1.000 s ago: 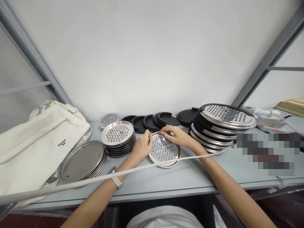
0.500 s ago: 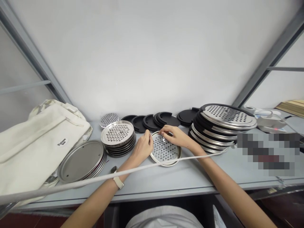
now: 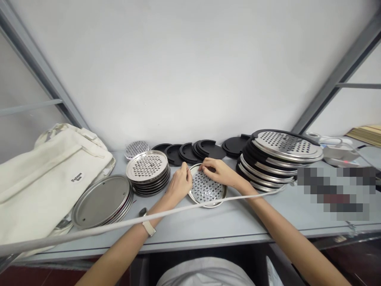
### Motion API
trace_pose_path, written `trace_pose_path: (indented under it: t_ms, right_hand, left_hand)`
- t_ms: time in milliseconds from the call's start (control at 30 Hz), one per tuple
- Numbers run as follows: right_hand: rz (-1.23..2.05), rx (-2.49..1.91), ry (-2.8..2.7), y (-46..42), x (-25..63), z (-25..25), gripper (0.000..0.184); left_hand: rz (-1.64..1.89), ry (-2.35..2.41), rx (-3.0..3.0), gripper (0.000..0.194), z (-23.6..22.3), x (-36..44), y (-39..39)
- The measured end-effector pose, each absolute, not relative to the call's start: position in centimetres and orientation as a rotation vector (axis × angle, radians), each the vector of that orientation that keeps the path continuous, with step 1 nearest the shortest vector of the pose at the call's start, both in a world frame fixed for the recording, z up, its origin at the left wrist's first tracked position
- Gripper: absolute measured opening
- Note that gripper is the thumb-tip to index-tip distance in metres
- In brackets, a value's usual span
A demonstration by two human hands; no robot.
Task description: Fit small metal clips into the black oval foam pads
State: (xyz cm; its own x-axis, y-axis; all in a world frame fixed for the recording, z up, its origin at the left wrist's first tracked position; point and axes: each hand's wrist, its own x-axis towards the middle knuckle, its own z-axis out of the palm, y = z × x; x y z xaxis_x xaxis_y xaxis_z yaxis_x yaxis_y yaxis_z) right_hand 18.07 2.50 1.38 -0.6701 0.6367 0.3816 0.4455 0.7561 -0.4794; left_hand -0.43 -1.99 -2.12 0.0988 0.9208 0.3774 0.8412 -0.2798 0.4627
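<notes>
A round metal grater plate (image 3: 208, 190) with a raised rim and rows of punched teeth lies on the table in front of me. At its left edge is my left hand (image 3: 180, 180), fingers curled and closed at the rim; the fingertips are partly hidden. My right hand (image 3: 220, 172) reaches over the far right side of the plate, its fingers bent down and closed at the upper rim, thumb low over the toothed face. Whether anything small sits under the right fingertips cannot be made out. A watch (image 3: 148, 227) is on my left wrist.
Left stand a stack of grater plates (image 3: 147, 167), plain metal discs (image 3: 102, 202), a small grater disc (image 3: 137, 149) and white cloth bags (image 3: 56, 171). Black discs (image 3: 210, 149) lie behind. A tall stack of black-rimmed graters (image 3: 285, 143) rises right. A pale cord (image 3: 178, 212) crosses in front.
The right hand's fingers have shifted very slightly on the plate. The left hand and the plate stay almost where they were.
</notes>
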Motion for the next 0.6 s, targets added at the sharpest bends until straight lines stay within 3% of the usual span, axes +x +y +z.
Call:
trace_pose_path:
  t_ms: [600]
  right_hand:
    - [0.428,-0.833,-2.381,2.07,17.93,1.14,0.009]
  left_hand:
    - [0.961,1.767,2.276,0.008,-1.84,-0.84,-2.01]
